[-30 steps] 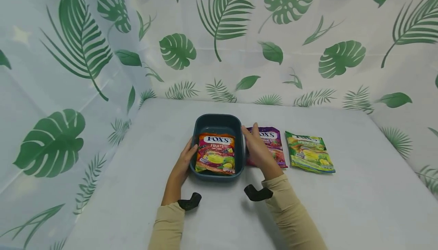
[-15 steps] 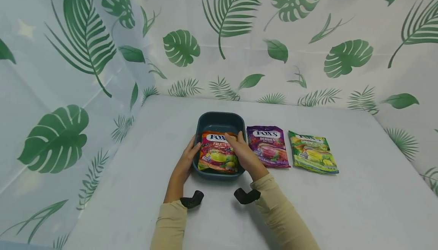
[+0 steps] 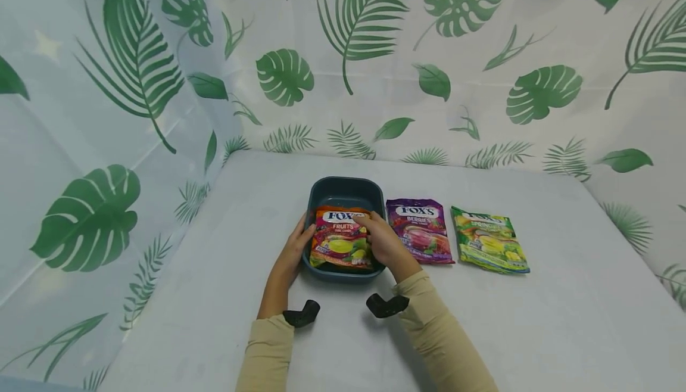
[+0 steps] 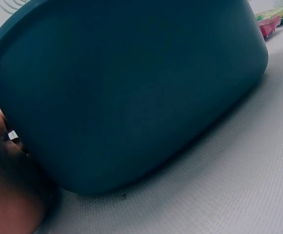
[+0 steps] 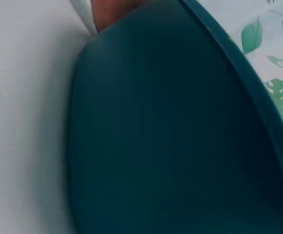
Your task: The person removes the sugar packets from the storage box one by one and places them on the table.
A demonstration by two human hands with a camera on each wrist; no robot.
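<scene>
- Holding blue bin (image 3: 343, 276) at its left wall: L hand (image 3: 292, 249), thumb lying over rim.
- R hand (image 3: 387, 243) is resting over right rim, thumb lying on orange Fruits pkt (image 3: 337, 248); other fingers partly hidden, can't tell if gripping.
- Orange Fruits pkt is lying label up in bin's near part.
- Purple Berries pkt (image 3: 420, 234) is lying on white tbl (image 3: 203, 308), just right of bin; green pkt (image 3: 490, 244) is lying farther right.

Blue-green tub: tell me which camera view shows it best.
The head view: nearly the whole tub shows there, rim and inside, though the left hand and right hand cover some. Both wrist views show only some outer wall and rim, close up and cut off.
</scene>
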